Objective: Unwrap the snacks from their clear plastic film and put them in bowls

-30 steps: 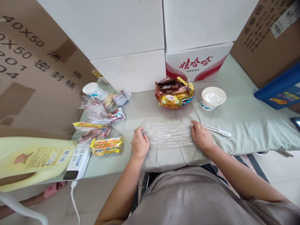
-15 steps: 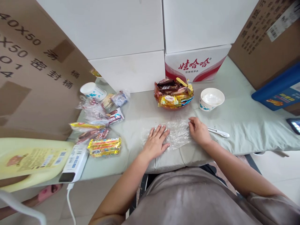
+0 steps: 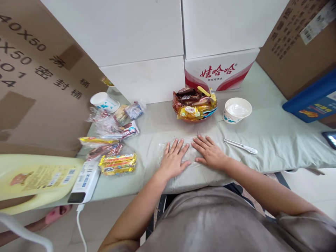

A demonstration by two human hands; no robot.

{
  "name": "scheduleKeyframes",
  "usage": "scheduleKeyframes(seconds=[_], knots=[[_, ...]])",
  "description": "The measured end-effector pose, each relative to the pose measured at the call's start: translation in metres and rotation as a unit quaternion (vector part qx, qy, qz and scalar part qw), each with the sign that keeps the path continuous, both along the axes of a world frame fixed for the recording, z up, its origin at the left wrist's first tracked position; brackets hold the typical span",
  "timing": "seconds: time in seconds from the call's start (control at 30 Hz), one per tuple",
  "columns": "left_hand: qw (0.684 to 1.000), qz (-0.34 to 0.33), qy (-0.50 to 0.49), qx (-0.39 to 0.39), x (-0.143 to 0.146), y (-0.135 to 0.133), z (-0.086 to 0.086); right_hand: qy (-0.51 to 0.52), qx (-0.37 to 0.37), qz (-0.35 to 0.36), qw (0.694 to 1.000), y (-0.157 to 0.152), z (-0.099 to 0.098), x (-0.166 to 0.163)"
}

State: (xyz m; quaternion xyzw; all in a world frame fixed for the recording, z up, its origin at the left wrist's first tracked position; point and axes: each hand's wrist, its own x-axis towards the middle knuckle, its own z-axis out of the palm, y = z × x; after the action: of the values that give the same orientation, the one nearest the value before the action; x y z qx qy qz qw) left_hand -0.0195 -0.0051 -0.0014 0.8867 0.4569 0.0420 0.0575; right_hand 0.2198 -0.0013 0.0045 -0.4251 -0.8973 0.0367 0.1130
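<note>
Both my hands lie flat, side by side, on a clear plastic sheet (image 3: 190, 153) spread on the cloth-covered table. My left hand (image 3: 173, 159) rests on its left part with the fingers apart. On the right part, my right hand (image 3: 210, 153) presses down, also with fingers stretched out; the hands hide much of the plastic. Beyond them stands a bowl (image 3: 195, 121) heaped with wrapped snacks (image 3: 193, 101). To the right of my right hand lies a white utility knife (image 3: 240, 146). Farther back is a paper cup (image 3: 237, 111) with something whitish and filmy in it.
On the left are a pile of snack packets (image 3: 118, 164), a tipped paper cup (image 3: 104, 102), a white power strip (image 3: 83, 182) and a yellow jug (image 3: 39, 182). White boxes (image 3: 141, 80) wall off the back. A blue container (image 3: 312, 101) stands at right.
My right hand has moved left from the plastic's right edge and gone from curled fingers to lying flat. The plastic looks flatter, and the knife shows fully. My left hand has stayed put.
</note>
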Motion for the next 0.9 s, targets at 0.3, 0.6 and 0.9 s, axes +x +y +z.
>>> scheduleKeyframes(seconds=[0.3, 0.6, 0.9], knots=[[0.997, 0.038, -0.043, 0.056, -0.074, -0.022, 0.015, 0.015, -0.017, 0.009, 1.0, -0.039, 0.001, 0.05], [0.98, -0.042, -0.194, 0.015, -0.079, -0.042, 0.009, 0.102, 0.01, 0.019, 0.995, -0.057, 0.011, 0.064], [0.958, 0.198, -0.205, 0.024, -0.062, 0.002, 0.015, 0.062, -0.014, -0.222, 0.973, -0.014, 0.007, 0.045]])
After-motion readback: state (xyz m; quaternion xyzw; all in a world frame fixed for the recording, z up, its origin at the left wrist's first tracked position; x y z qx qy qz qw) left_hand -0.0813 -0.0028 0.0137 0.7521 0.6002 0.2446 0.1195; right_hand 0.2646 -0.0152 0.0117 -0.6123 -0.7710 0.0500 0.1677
